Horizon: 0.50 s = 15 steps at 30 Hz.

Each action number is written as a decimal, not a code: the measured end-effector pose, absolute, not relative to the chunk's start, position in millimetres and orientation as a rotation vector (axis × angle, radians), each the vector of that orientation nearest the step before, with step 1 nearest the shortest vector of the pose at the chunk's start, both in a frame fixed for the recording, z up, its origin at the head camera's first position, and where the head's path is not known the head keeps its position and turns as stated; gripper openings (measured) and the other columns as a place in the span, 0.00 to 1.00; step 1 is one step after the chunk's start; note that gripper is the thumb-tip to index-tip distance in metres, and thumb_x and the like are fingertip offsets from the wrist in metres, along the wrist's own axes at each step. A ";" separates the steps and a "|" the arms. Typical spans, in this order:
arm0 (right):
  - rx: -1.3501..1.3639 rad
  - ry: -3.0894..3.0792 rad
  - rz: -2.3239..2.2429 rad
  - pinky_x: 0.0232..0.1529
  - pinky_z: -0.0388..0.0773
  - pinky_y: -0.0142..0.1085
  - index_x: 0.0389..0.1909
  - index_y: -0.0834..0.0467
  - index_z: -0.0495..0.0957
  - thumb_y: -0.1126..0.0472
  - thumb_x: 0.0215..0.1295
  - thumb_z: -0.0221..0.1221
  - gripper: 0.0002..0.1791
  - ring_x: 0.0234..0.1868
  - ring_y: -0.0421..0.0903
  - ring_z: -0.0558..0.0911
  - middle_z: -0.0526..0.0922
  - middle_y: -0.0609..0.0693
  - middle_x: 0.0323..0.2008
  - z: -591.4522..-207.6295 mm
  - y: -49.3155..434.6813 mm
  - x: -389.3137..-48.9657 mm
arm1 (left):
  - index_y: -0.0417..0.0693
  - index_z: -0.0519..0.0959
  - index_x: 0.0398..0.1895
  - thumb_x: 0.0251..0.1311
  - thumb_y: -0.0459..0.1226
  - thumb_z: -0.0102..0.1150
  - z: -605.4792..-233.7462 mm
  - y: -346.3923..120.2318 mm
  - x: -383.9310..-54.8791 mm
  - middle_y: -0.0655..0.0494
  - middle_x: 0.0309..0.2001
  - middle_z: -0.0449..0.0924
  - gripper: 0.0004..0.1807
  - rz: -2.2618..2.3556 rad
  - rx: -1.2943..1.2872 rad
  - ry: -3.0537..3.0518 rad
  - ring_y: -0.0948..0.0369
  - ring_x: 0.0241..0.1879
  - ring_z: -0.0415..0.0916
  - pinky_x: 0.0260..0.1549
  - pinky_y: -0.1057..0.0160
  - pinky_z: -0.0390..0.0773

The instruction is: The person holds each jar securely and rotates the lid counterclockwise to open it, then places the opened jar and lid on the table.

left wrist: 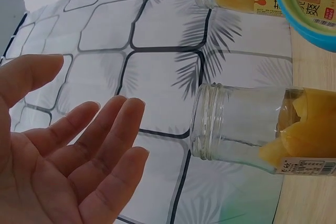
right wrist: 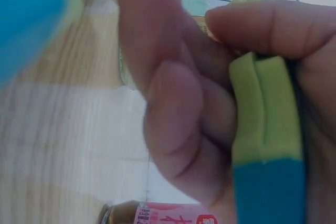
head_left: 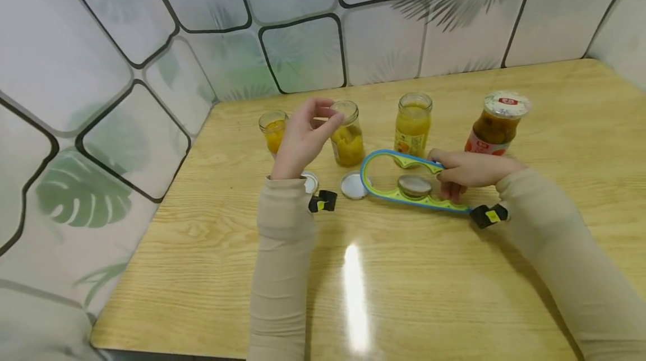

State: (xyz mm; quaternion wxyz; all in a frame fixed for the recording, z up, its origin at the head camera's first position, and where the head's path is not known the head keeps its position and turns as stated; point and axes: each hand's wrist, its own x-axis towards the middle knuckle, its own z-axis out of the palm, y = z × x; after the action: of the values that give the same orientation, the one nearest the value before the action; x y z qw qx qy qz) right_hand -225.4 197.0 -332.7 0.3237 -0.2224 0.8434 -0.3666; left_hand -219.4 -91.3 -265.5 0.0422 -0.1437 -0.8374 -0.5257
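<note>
My left hand is raised beside the mouth of an uncapped glass jar of yellow fruit pieces. In the left wrist view its fingers are spread and loosely bent, with nothing in them, apart from the jar's threaded rim. My right hand grips one handle of a blue and green jar opener, fingers curled round it. The opener's loop points left, over the tabletop. Through the loop shows a metal lid. Just behind stands another uncapped jar with a yellow label.
A smaller uncapped jar of orange fruit stands at the left, partly behind the left hand. At the right is a capped jar with a pink label. Two lids, one white and one half hidden, lie on the wooden table.
</note>
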 end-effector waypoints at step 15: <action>-0.706 2.268 -0.898 0.32 0.76 0.39 0.46 0.62 0.53 0.66 0.68 0.40 0.09 0.29 0.48 0.78 0.78 0.55 0.30 -313.9 197.2 -215.4 | 0.47 0.69 0.51 0.57 0.44 0.55 -264.0 -88.4 -218.1 0.55 0.42 0.74 0.20 -1.596 -0.465 -2.575 0.58 0.39 0.72 0.38 0.62 0.72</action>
State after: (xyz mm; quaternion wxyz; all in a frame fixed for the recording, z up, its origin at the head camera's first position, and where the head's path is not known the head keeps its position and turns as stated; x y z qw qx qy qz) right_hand -215.4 197.2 -313.9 0.2963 -0.2655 0.8530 -0.3378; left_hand -218.1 -88.4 -264.0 0.0382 -0.1516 -0.8395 -0.5203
